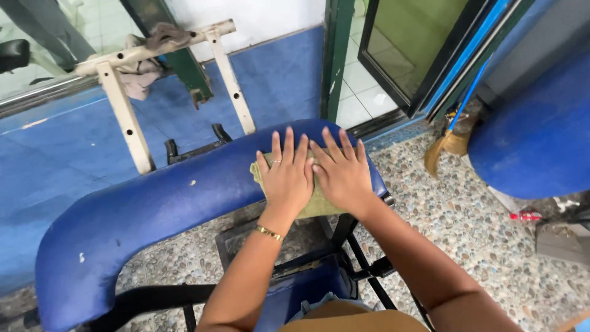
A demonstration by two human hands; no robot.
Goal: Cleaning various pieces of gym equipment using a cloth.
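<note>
Both our hands, left hand and right hand, spread flat on cloth | cloth atop pad | we'd best press evenly, overlapping strokes.

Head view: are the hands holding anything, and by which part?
Nothing gripped: left hand and right hand lie flat, fingers spread, pressing the yellow-green cloth against the blue pad.

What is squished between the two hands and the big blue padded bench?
A yellow-green cloth lies flat between both hands, left hand and right hand, and the curved blue vinyl pad, seen in the head view.
</note>
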